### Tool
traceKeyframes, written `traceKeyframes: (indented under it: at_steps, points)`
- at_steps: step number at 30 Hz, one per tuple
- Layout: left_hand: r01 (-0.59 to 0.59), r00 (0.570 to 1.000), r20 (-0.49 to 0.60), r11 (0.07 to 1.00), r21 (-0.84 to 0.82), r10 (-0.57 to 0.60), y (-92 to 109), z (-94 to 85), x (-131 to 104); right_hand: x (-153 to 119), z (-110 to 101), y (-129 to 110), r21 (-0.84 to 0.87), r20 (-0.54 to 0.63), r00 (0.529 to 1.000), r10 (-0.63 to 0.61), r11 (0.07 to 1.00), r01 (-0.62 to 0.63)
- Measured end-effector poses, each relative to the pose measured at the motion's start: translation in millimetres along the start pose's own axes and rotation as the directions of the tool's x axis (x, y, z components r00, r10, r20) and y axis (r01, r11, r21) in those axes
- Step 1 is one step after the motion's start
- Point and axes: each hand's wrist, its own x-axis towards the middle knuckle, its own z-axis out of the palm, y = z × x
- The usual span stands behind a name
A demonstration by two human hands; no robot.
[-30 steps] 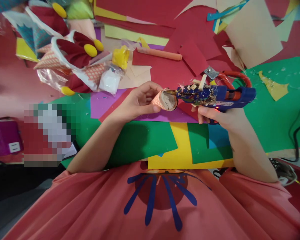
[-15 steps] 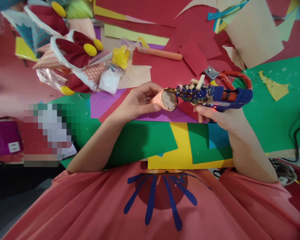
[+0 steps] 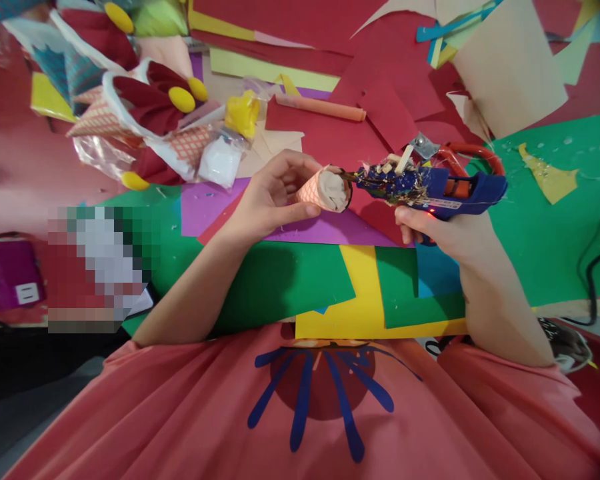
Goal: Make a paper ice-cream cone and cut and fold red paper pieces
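My left hand (image 3: 280,197) is closed on a small orange-and-white checked paper cone (image 3: 313,191), its wide end facing right. Crumpled pale paper (image 3: 335,191) fills the cone, and a dark line runs along its rim. In my right hand (image 3: 430,227) is a blue glue gun (image 3: 445,190) with a small red light on its grip. Dried glue and scraps cling around the gun's front. The nozzle tip points left and meets or nearly meets the cone's rim.
Red-handled scissors (image 3: 473,157) lie behind the gun. At the upper left are larger checked cones (image 3: 97,120) with red and white edges. A yellow bag (image 3: 243,113), an orange marker (image 3: 320,107), a yellow scrap (image 3: 550,173) and a black cable (image 3: 590,280) also lie about.
The cone has turned slightly in my left hand, its opening showing more toward the camera. The glue gun has shifted a little, its nozzle still by the rim.
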Motion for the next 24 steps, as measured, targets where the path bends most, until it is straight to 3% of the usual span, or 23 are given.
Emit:
traceKeyframes:
  at_steps: [9, 13, 16, 19, 20, 22, 23, 24]
  points:
    - [-0.194, 0.977, -0.067, 0.974, 0.113, 0.203, -5, 2.0, 2, 1, -9, -14, -0.029, -0.004, 0.999, 0.044, 0.999, -0.044]
    - [-0.150, 0.981, -0.103, 0.977, 0.149, 0.166, -4, 1.1, 1, -5, -23, -20, -0.021, -0.015, 0.998, 0.066, 0.998, -0.067]
    - [-0.125, 0.987, -0.082, 0.985, 0.119, 0.135, -4, 0.6, 1, -18, -43, -14, 0.104, -0.156, 0.975, 0.161, 0.984, -0.146]
    - [-0.115, 0.991, -0.067, 0.991, 0.061, 0.119, -4, 2.1, 1, -35, -66, 2, 0.255, -0.360, 0.871, 0.335, 0.933, -0.254]
    - [-0.121, 0.990, -0.064, 0.992, 0.045, 0.124, -4, 3.0, 1, -40, -74, 8, 0.281, -0.440, 0.837, 0.325, 0.935, -0.216]
    - [-0.157, 0.986, -0.056, 0.987, 0.015, 0.158, -4, 5.1, 1, -48, -88, 23, 0.318, -0.660, 0.691, 0.294, 0.943, -0.097]
    - [-0.175, 0.983, -0.050, 0.985, 0.005, 0.175, -4, 6.3, 0, -51, -95, 31, 0.343, -0.680, 0.657, 0.325, 0.933, -0.107]
    - [-0.185, 0.982, -0.042, 0.983, 0.000, 0.185, -4, 7.4, 0, -54, -102, 39, 0.342, -0.739, 0.576, 0.349, 0.931, -0.126]
